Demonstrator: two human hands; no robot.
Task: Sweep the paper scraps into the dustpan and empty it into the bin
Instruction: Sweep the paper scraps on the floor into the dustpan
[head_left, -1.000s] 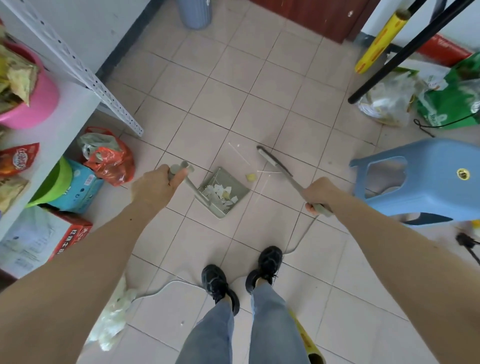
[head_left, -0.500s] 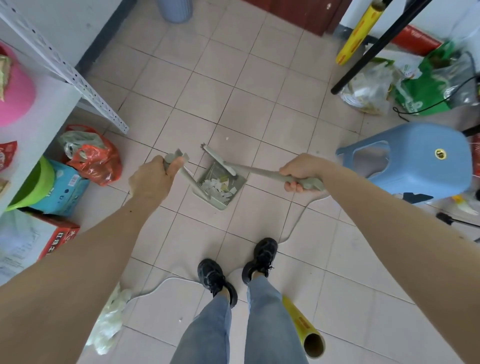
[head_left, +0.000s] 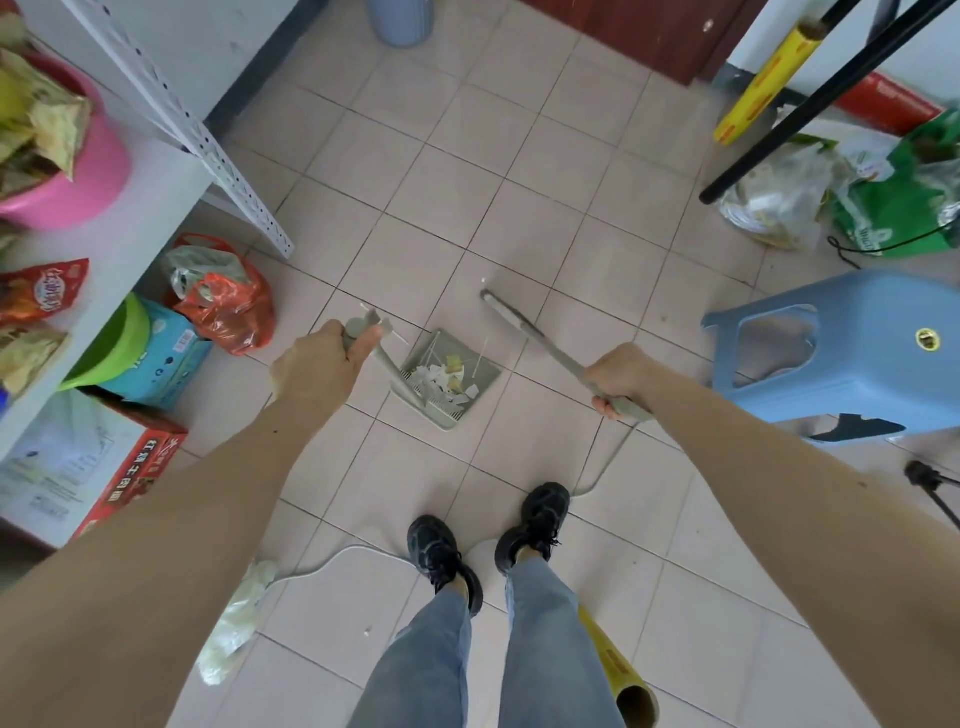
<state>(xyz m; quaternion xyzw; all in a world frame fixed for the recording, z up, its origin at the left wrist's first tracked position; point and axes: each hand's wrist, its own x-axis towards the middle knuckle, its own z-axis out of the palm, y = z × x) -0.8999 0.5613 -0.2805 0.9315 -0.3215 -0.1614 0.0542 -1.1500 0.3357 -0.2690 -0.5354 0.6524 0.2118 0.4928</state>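
Observation:
A grey-green dustpan (head_left: 480, 366) rests on the tiled floor in front of my feet, with white and yellow paper scraps (head_left: 440, 383) piled inside it. My left hand (head_left: 317, 366) grips the top of the dustpan's upright handle. My right hand (head_left: 618, 376) grips the handle of a grey broom (head_left: 511, 319), whose head is lifted off to the upper right of the pan. One tiny white scrap (head_left: 483, 279) lies on the floor just beyond the broom head. A blue-grey bin (head_left: 401, 21) stands at the far wall, partly cut off.
A white shelf unit (head_left: 171, 109) with a pink bowl and snack bags is on the left, with bags and boxes beneath it. A blue plastic stool (head_left: 852, 353) stands right. Black pole, yellow tubes and plastic bags fill the upper right. A white cable (head_left: 332, 558) runs by my shoes.
The broom swept the yellow scrap and thin strips into the dustpan, then lifted away to the upper right. My left hand kept the dustpan in place.

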